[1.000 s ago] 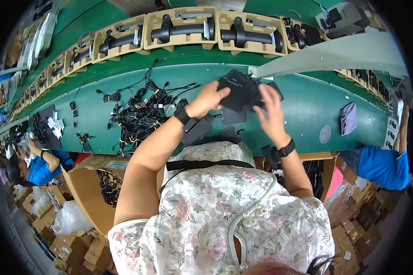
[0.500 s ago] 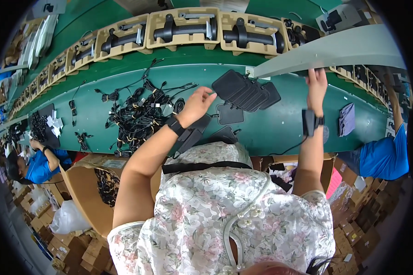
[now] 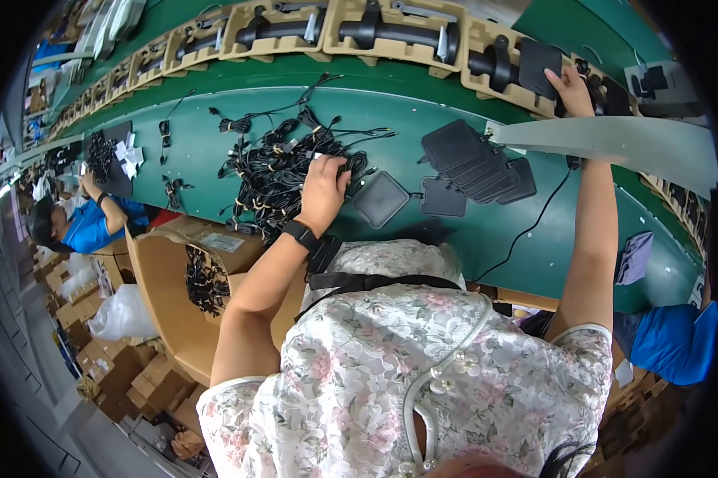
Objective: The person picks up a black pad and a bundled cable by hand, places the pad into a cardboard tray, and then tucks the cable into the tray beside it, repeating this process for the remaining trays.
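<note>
My right hand (image 3: 573,91) reaches past the grey rail and pinches the edge of a flat black square pad (image 3: 539,67). That pad lies over a tan moulded tray (image 3: 477,82) holding a black cylindrical part (image 3: 498,65). My left hand (image 3: 324,191) rests at the right side of a heap of bundled black cables (image 3: 271,171), fingers bent and thumb apart, with no cable plainly held. Beside it lies a loose black pad (image 3: 381,199). A fanned row of similar black pads (image 3: 474,163) sits right of centre, with another pad (image 3: 442,197) just below.
A grey metal rail (image 3: 606,137) crosses above the green bench (image 3: 526,259) at right. Filled tan trays (image 3: 275,38) line the far side. A cardboard box (image 3: 164,295) stands at the bench's near left. Co-workers in blue (image 3: 84,227) are at both sides; folded grey cloth (image 3: 634,256) lies right.
My right hand has moved from under the rail to the far trays, now with a black pad. My left hand has shifted from beside the fanned pads to the cables. The view has shifted.
</note>
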`<state>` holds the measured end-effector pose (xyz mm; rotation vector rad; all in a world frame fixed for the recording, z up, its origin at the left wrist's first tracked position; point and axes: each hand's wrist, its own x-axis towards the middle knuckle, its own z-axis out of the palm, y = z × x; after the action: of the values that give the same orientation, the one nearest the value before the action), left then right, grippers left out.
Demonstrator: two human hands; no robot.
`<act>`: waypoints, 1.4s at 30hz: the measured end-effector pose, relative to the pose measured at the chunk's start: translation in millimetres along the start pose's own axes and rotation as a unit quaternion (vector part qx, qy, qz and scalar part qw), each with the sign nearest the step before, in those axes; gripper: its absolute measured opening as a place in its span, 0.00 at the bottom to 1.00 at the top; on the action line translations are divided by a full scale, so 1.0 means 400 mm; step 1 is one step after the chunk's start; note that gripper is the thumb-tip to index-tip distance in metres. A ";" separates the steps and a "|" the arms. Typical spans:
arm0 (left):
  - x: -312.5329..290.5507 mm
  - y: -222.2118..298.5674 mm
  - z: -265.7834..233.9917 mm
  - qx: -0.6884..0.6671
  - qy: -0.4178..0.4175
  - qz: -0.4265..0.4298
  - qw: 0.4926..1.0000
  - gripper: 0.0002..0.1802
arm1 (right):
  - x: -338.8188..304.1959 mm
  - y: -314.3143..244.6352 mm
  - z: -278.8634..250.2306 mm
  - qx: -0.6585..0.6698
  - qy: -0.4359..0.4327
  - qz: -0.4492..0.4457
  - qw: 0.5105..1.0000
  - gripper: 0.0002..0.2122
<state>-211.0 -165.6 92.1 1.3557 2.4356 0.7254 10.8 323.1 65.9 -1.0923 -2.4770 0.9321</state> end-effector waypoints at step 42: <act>0.112 0.152 -0.188 -0.673 -0.330 -0.072 0.659 0.17 | -0.449 -0.782 0.206 0.609 -0.193 0.191 0.745 0.08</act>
<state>-225.1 -123.1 188.9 0.5406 0.8367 1.2617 -82.0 -4.6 210.6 -0.8796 -1.1681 2.5381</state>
